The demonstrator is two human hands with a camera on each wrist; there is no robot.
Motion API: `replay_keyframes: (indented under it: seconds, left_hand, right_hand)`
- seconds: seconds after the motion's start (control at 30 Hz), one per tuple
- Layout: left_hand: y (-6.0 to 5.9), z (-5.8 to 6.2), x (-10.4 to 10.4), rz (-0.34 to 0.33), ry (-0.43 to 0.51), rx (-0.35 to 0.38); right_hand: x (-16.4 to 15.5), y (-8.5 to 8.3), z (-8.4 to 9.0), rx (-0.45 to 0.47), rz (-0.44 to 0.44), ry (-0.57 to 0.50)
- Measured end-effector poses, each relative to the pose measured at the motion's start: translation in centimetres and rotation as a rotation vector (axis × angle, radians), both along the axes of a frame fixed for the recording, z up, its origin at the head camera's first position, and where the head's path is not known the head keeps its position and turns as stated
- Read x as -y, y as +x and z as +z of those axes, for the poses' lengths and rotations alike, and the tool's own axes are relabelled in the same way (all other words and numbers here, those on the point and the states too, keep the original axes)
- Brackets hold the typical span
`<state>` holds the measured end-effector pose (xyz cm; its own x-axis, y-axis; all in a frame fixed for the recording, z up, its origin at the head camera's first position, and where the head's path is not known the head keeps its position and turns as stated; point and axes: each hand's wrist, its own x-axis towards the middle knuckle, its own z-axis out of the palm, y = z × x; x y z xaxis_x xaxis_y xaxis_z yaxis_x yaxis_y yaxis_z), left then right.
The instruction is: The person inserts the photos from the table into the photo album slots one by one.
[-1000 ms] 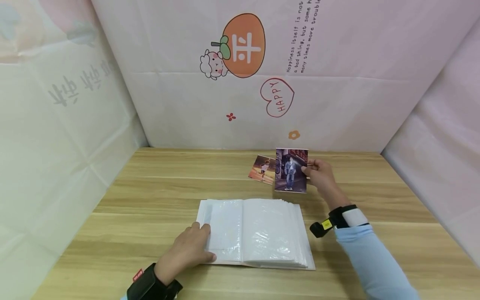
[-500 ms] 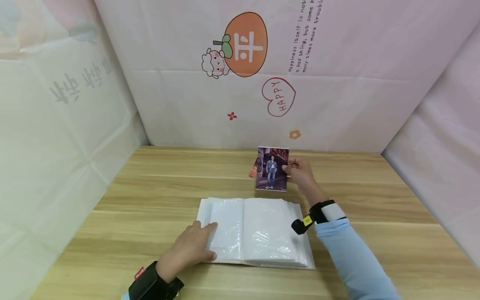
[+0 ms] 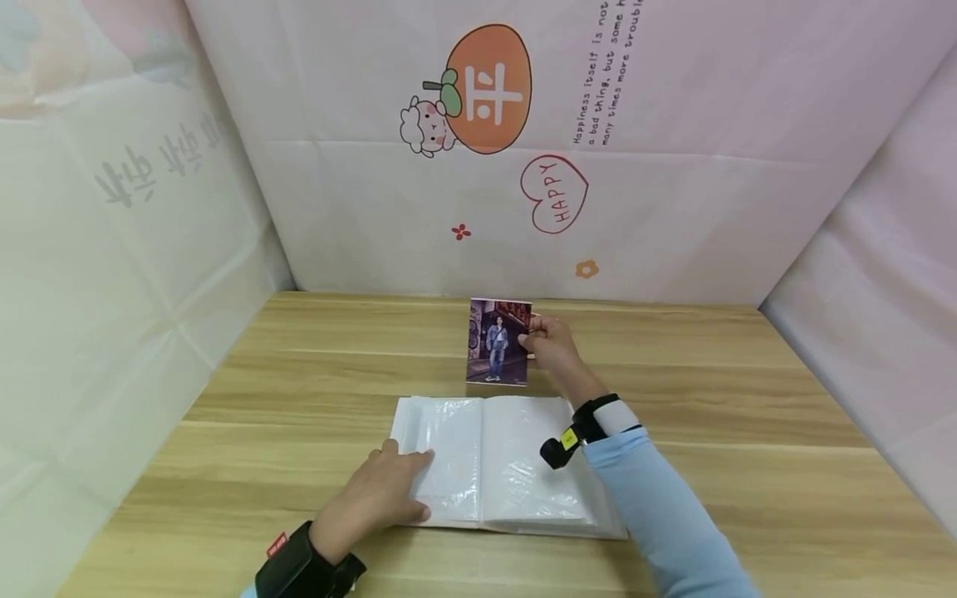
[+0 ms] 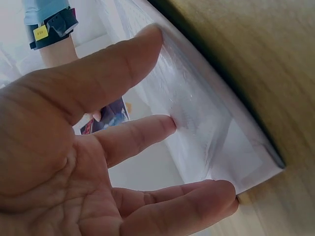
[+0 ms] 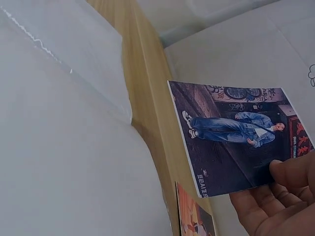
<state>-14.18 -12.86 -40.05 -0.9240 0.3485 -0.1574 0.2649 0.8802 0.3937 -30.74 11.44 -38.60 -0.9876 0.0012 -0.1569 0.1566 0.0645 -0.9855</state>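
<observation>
The dark rectangular paper photo [image 3: 497, 342] has moved leftward to mid-frame, pinched in my right hand [image 3: 553, 347]; my left hand [image 3: 381, 487], fingers spread, rests on the open white plastic-paged album [image 3: 523, 453], lower centre.

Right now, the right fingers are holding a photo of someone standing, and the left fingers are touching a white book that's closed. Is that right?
Not quite: the white book isn't closed. It lies open with its pages showing, as the head view shows. The right fingers do hold the photo, and the left fingers do touch the book.
</observation>
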Motion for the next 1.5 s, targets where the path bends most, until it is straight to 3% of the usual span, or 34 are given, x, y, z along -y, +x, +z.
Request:
replay_keyframes:
  seconds: [0.37,0.7,0.9,1.1,1.5]
  left_hand:
    - [0.1,-0.5,0.0,0.008,0.010,-0.020]
    - [0.4,-0.5,0.2,-0.020,0.078,-0.005]
    - [0.4,-0.4,-0.1,-0.001,0.059,-0.002]
    - [0.3,-0.4,-0.4,-0.034,0.046,0.028]
    - [0.2,-0.9,-0.5,-0.105,0.052,-0.051]
  right_hand:
    - [2.4,-0.2,-0.2,0.022,0.026,0.002]
    - [3.8,-0.2,-0.8,0.005,0.048,0.052]
    - [4.4,-0.3,-1.4,0.008,0.056,0.119]
    - [4.9,-0.3,-1.6,-0.026,0.061,0.105]
    - [5.5,-0.5,-2.1,0.018,0.060,0.075]
